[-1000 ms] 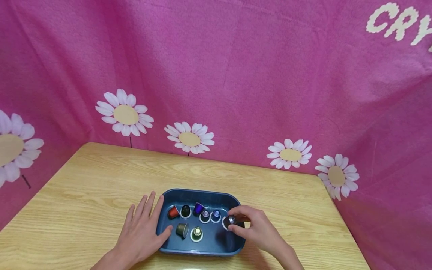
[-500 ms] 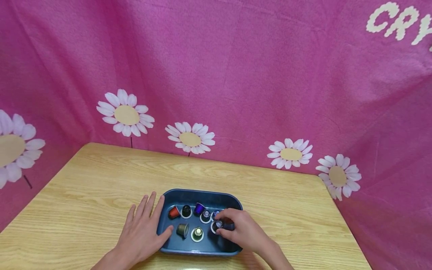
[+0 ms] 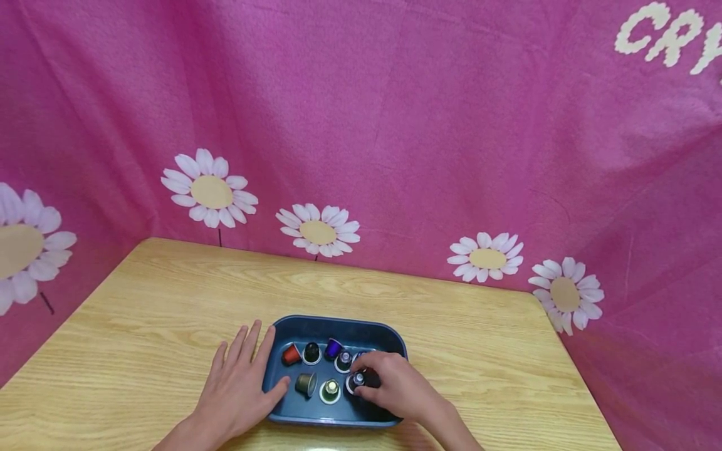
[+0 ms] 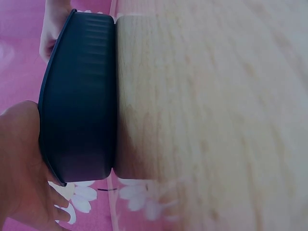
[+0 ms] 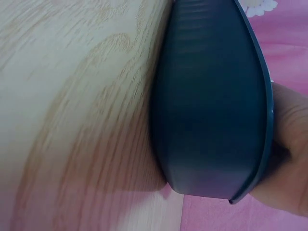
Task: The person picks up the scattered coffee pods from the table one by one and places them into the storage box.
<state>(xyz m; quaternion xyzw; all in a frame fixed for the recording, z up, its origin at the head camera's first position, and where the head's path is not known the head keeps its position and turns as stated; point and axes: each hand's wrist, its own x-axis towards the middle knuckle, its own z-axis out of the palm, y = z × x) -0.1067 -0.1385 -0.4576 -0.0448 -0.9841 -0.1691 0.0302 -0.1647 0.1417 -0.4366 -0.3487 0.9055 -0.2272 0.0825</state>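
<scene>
Inside a dark blue tray (image 3: 310,413), my right hand (image 3: 403,383) pinches a dark coffee capsule (image 3: 356,380) between thumb and fingers, close over the tray floor. Just left of it a green capsule (image 3: 330,389) stands rim down, and an olive capsule (image 3: 305,383) lies on its side. My left hand (image 3: 235,386) rests with spread, straight fingers on the tray's left rim. Side-on in the left wrist view, that hand (image 4: 21,163) lies at the rim. The right wrist view shows the tray's outer wall (image 5: 211,101); the capsule is hidden there.
Along the tray's back row are a red capsule (image 3: 290,355), a black one, a purple capsule (image 3: 333,349) and a lilac capsule (image 3: 344,359). A blue one is mostly behind my right fingers. The wooden table (image 3: 468,338) meets a pink daisy-printed cloth (image 3: 395,156).
My right hand has carried the dark capsule leftward from the tray's right end, lower and closer to the green capsule. The left hand has stayed on the rim.
</scene>
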